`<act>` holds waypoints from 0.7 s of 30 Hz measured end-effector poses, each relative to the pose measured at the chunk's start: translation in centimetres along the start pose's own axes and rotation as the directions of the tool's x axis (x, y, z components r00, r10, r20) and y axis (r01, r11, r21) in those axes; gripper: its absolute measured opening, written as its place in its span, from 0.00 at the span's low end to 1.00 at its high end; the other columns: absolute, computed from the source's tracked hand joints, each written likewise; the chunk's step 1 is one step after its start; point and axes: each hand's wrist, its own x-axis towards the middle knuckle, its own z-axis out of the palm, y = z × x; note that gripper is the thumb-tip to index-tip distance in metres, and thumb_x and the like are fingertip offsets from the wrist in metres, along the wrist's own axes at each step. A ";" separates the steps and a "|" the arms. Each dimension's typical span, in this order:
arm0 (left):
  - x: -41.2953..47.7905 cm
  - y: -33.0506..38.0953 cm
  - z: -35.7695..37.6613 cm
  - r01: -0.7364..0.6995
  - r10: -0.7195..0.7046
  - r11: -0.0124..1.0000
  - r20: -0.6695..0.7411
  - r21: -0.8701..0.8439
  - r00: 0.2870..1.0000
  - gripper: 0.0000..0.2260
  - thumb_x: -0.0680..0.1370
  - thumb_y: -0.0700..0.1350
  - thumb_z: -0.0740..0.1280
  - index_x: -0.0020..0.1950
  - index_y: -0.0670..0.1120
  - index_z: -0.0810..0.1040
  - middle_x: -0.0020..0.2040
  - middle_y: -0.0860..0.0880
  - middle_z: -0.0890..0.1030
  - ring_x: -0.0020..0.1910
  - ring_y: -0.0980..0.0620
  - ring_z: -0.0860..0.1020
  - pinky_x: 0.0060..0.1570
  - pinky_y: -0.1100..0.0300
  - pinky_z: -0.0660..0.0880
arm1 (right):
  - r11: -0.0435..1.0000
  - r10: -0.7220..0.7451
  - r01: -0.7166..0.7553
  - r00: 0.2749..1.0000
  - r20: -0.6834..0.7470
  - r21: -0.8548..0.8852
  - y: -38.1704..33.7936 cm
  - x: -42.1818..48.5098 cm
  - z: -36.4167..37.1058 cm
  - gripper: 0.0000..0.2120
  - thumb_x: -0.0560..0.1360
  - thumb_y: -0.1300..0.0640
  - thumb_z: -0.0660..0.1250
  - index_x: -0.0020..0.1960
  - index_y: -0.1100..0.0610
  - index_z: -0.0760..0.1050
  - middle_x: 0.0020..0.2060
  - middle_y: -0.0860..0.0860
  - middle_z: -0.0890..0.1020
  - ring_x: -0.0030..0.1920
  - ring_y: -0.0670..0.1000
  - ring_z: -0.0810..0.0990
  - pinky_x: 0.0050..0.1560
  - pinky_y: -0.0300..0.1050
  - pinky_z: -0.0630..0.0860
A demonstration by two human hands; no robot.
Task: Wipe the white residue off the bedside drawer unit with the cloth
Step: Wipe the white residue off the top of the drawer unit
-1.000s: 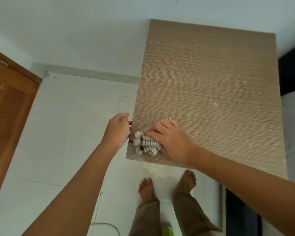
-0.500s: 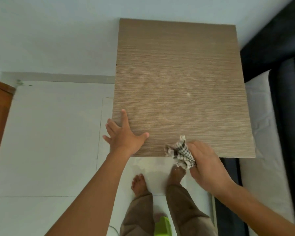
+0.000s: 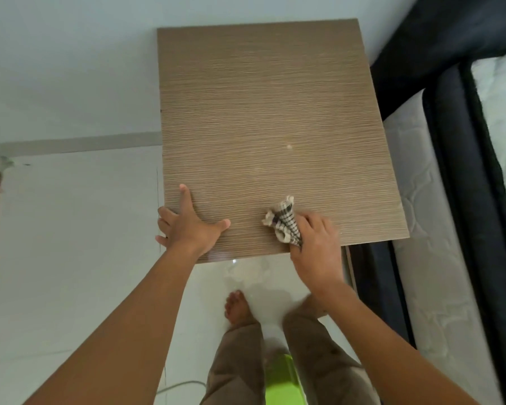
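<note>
The bedside drawer unit (image 3: 263,112) shows its brown wood-grain top from above, set against the pale wall. A small white spot of residue (image 3: 289,146) sits near the middle of the top. My left hand (image 3: 190,226) lies flat with fingers spread on the near left corner. My right hand (image 3: 316,247) grips a bunched checked cloth (image 3: 284,222) and presses it on the top near the front edge, right of centre.
A mattress (image 3: 438,258) and dark bed frame (image 3: 462,159) flank the unit on the right. Pale floor tiles (image 3: 70,244) lie to the left and below. My bare feet (image 3: 238,308) stand just in front, with a green object (image 3: 281,381) between my legs.
My right hand carried the cloth from the near left corner along the front edge, off the edge, then back onto the top. My left hand went from gripping the corner to lying flat.
</note>
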 end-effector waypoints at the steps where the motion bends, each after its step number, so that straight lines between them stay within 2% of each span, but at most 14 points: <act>1: 0.0 0.0 0.0 0.000 0.000 1.000 -0.002 0.002 1.000 0.53 0.67 0.63 0.75 0.78 0.62 0.40 0.76 0.40 0.50 0.77 0.39 0.52 0.74 0.39 0.47 | 1.000 -0.024 0.024 1.000 0.010 0.010 -0.3 -1.1 0.3 0.21 0.67 0.64 0.69 0.59 0.56 0.76 0.54 0.52 0.79 0.53 0.56 0.75 0.53 0.54 0.74; 4: 0.1 0.1 0.0 0.007 -0.007 1.000 -0.002 0.006 1.000 0.53 0.66 0.63 0.75 0.78 0.62 0.39 0.75 0.40 0.52 0.76 0.39 0.53 0.74 0.39 0.49 | 0.987 -0.099 0.090 0.993 0.070 0.131 -1.4 -4.6 1.1 0.21 0.66 0.66 0.71 0.57 0.55 0.77 0.50 0.50 0.80 0.49 0.53 0.76 0.49 0.50 0.77; 7: 0.3 0.0 0.1 0.015 -0.014 1.000 -0.005 0.006 1.000 0.53 0.66 0.64 0.75 0.77 0.63 0.39 0.76 0.40 0.52 0.76 0.38 0.54 0.74 0.38 0.51 | 0.964 -0.131 0.100 0.985 0.116 0.246 -2.2 -6.9 0.3 0.19 0.68 0.62 0.61 0.59 0.54 0.75 0.48 0.49 0.80 0.48 0.50 0.75 0.47 0.45 0.77; 9: 0.2 -0.1 0.1 0.010 -0.010 1.000 -0.013 0.008 1.000 0.53 0.66 0.64 0.75 0.78 0.63 0.39 0.76 0.40 0.52 0.75 0.38 0.55 0.73 0.38 0.52 | 0.950 -0.084 0.058 0.994 0.073 0.306 -2.4 -6.6 -1.4 0.20 0.68 0.61 0.58 0.59 0.52 0.72 0.48 0.48 0.79 0.48 0.48 0.73 0.44 0.41 0.75; 12: 0.3 -0.1 0.2 0.006 -0.006 1.000 -0.012 0.009 1.000 0.53 0.66 0.64 0.75 0.77 0.62 0.39 0.75 0.40 0.52 0.75 0.38 0.55 0.73 0.38 0.54 | 0.926 0.016 -0.002 0.999 -0.034 0.378 -1.7 -2.9 -4.5 0.10 0.73 0.63 0.59 0.52 0.52 0.71 0.45 0.45 0.73 0.44 0.48 0.72 0.39 0.38 0.69; 14: 0.4 -0.1 0.2 0.009 -0.009 1.000 -0.009 0.014 1.000 0.54 0.66 0.64 0.75 0.77 0.62 0.39 0.75 0.40 0.52 0.75 0.38 0.55 0.73 0.38 0.54 | 0.947 0.069 -0.023 0.989 -0.131 0.321 0.1 0.7 -5.8 0.07 0.73 0.65 0.60 0.47 0.55 0.70 0.41 0.48 0.72 0.41 0.51 0.71 0.36 0.42 0.66; 16: 0.4 -0.1 0.3 0.012 -0.012 1.000 -0.003 0.018 1.000 0.54 0.66 0.64 0.75 0.77 0.63 0.39 0.75 0.40 0.51 0.75 0.38 0.55 0.73 0.38 0.54 | 0.971 0.134 -0.096 0.977 -0.168 0.218 2.4 3.6 -6.6 0.07 0.73 0.68 0.61 0.44 0.57 0.69 0.39 0.51 0.73 0.40 0.55 0.72 0.36 0.47 0.65; 19: 0.5 -0.1 0.2 0.021 -0.021 1.000 0.003 0.011 1.000 0.54 0.65 0.64 0.75 0.77 0.63 0.38 0.75 0.40 0.51 0.75 0.38 0.55 0.73 0.38 0.54 | 0.971 0.233 -0.240 0.958 -0.170 -0.021 5.7 5.3 -6.7 0.03 0.75 0.63 0.63 0.48 0.59 0.72 0.43 0.55 0.75 0.45 0.57 0.73 0.39 0.48 0.66; 21: 0.5 -0.1 0.2 0.029 -0.029 1.000 0.009 0.006 1.000 0.55 0.65 0.63 0.76 0.77 0.63 0.38 0.75 0.41 0.51 0.75 0.38 0.54 0.73 0.38 0.55 | 0.951 0.257 -0.277 0.955 -0.151 -0.137 7.4 5.1 -5.8 0.07 0.75 0.60 0.64 0.53 0.60 0.74 0.49 0.57 0.77 0.50 0.60 0.73 0.45 0.53 0.68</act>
